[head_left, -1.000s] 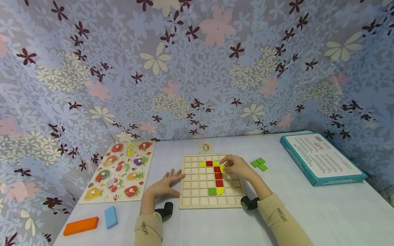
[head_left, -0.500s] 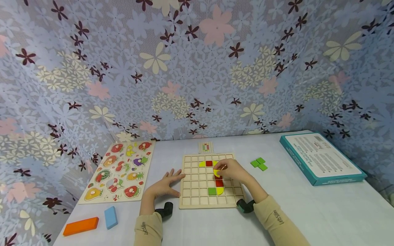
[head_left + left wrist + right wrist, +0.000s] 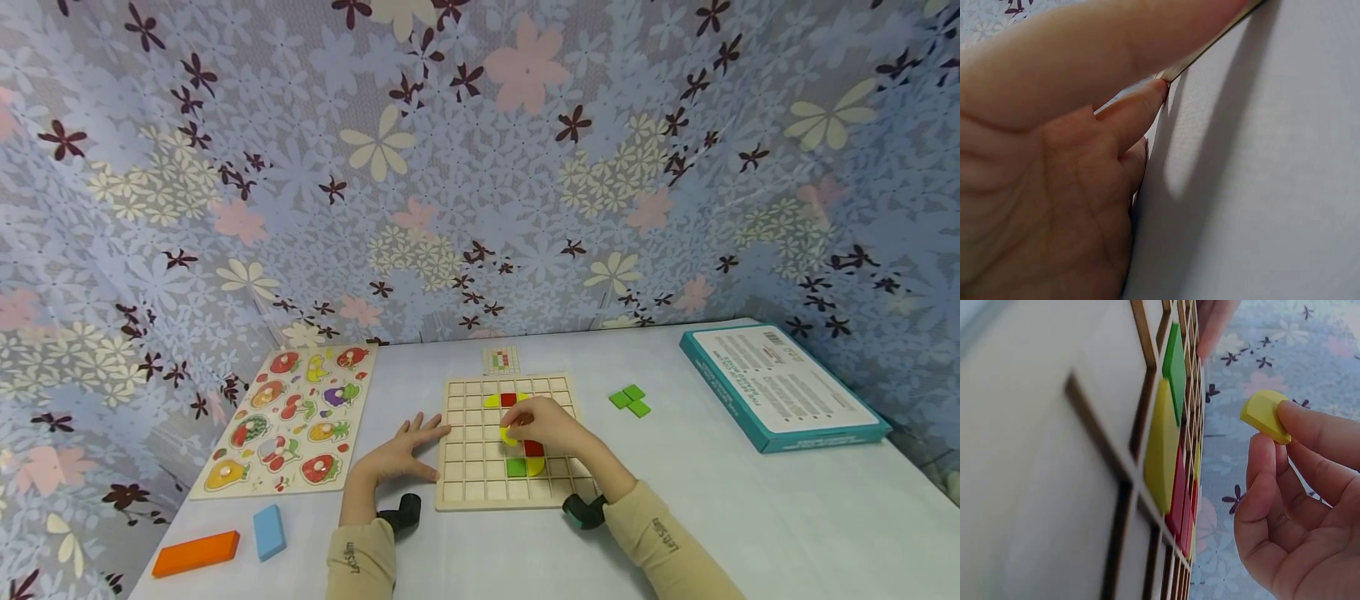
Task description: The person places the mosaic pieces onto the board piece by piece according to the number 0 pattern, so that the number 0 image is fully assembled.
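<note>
My right hand (image 3: 550,426) pinches a yellow quarter-round tile (image 3: 1266,415) between thumb and fingertips, above the wooden grid board (image 3: 468,490). In the right wrist view the tile hangs apart from the board surface. My left hand (image 3: 401,451) lies with fingers spread along the board's left edge, thumb and a fingertip touching it. In the board's cells sit a green square tile (image 3: 517,467), another yellow rounded tile (image 3: 536,466), a red tile (image 3: 534,448) and a red tile (image 3: 508,400) with yellow ones beside it. My right hand hides part of the red column.
A small pattern card (image 3: 501,360) lies behind the board. Several green tiles (image 3: 630,399) are to the right, near a teal box (image 3: 783,387). At left are a fruit puzzle board (image 3: 288,421), an orange block (image 3: 197,553) and a blue block (image 3: 269,532).
My right hand has carried the yellow tile left and slightly toward me over the board, uncovering cells at the right. My left hand has stayed at the board's edge.
</note>
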Available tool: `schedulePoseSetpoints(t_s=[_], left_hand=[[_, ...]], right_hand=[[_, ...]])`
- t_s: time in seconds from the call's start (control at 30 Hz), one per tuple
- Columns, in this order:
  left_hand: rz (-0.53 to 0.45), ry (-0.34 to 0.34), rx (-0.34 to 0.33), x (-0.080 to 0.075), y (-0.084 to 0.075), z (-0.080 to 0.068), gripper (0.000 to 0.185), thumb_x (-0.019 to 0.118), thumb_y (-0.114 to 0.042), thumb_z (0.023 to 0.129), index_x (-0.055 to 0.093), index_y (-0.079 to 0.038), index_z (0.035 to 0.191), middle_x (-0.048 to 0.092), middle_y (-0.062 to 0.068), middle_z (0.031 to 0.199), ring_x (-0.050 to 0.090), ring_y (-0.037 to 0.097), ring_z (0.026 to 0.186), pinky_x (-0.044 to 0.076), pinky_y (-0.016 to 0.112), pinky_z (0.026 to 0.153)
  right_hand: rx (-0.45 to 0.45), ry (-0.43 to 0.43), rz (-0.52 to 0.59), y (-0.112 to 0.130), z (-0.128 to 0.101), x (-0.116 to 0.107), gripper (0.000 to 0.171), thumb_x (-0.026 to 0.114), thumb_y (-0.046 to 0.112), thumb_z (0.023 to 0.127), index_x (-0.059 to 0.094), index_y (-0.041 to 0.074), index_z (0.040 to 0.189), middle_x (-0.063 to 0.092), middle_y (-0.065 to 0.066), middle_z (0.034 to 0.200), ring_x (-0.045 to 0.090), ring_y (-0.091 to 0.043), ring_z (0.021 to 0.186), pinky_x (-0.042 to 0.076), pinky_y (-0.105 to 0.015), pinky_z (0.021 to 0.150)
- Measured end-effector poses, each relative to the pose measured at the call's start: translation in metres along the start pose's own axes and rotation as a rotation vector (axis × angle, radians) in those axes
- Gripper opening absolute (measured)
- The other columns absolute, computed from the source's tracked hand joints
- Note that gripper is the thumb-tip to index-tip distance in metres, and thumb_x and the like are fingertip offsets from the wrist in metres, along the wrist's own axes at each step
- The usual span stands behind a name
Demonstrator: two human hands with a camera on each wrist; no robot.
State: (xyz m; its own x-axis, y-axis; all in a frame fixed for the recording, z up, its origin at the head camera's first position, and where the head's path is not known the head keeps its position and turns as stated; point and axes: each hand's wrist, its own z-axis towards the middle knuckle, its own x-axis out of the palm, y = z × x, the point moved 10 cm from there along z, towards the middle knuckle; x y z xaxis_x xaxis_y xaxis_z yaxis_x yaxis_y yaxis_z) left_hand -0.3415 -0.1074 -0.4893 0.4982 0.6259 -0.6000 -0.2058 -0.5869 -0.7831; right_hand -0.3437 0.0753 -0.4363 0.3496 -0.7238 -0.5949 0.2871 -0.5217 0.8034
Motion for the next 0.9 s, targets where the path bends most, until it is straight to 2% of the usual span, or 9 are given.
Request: schedulePoseSetpoints(t_s=[0.27, 0.37, 0.5, 0.63, 0.9], left_hand=[[0.017, -0.008, 0.009, 0.000, 0.001, 0.001, 0.081, 0.079, -0.019, 0.069, 0.041, -0.016, 0.140, 0.017, 0.008, 0.154, -0.009, 0.036, 0.140, -0.005, 0.061, 0.108], [0.015, -0.008, 0.009, 0.000, 0.001, 0.001, 0.080, 0.079, -0.019, 0.069, 0.041, -0.016, 0.140, 0.017, 0.008, 0.153, -0.009, 0.036, 0.140, -0.005, 0.061, 0.109], [0.011, -0.008, 0.010, 0.000, 0.000, 0.001, 0.080, 0.079, -0.018, 0.069, 0.041, -0.015, 0.140, 0.017, 0.009, 0.153, -0.010, 0.036, 0.140, -0.005, 0.060, 0.109], [0.013, -0.006, 0.008, 0.001, 0.000, 0.000, 0.081, 0.079, -0.018, 0.069, 0.041, -0.015, 0.140, 0.016, 0.009, 0.153, -0.009, 0.035, 0.140, -0.005, 0.060, 0.109], [0.009, -0.006, 0.002, 0.001, 0.002, 0.001, 0.081, 0.079, -0.019, 0.069, 0.041, -0.016, 0.141, 0.016, 0.008, 0.154, -0.010, 0.036, 0.140, -0.005, 0.061, 0.108]], right_hand=[[-0.022, 0.045, 0.014, 0.008, 0.002, 0.015, 0.007, 0.064, 0.009, 0.084, 0.068, 0.008, 0.090, 0.065, 0.001, 0.084, 0.055, -0.013, 0.072, 0.048, -0.026, 0.065], [-0.011, 0.062, 0.011, 0.007, 0.001, 0.021, 0.005, 0.065, 0.008, 0.084, 0.068, 0.008, 0.088, 0.062, 0.001, 0.078, 0.052, -0.012, 0.066, 0.046, -0.024, 0.059], [-0.020, 0.099, -0.013, 0.009, -0.001, 0.030, 0.005, 0.066, 0.006, 0.082, 0.067, 0.009, 0.086, 0.059, 0.002, 0.073, 0.052, -0.011, 0.064, 0.046, -0.024, 0.057], [-0.038, 0.128, -0.047, 0.013, -0.003, 0.038, 0.006, 0.068, 0.004, 0.080, 0.067, 0.010, 0.084, 0.060, 0.004, 0.073, 0.053, -0.012, 0.069, 0.047, -0.025, 0.062], [-0.033, 0.113, -0.159, 0.014, -0.004, 0.039, 0.012, 0.069, -0.002, 0.076, 0.068, 0.010, 0.078, 0.057, 0.004, 0.068, 0.050, -0.012, 0.066, 0.044, -0.023, 0.058]])
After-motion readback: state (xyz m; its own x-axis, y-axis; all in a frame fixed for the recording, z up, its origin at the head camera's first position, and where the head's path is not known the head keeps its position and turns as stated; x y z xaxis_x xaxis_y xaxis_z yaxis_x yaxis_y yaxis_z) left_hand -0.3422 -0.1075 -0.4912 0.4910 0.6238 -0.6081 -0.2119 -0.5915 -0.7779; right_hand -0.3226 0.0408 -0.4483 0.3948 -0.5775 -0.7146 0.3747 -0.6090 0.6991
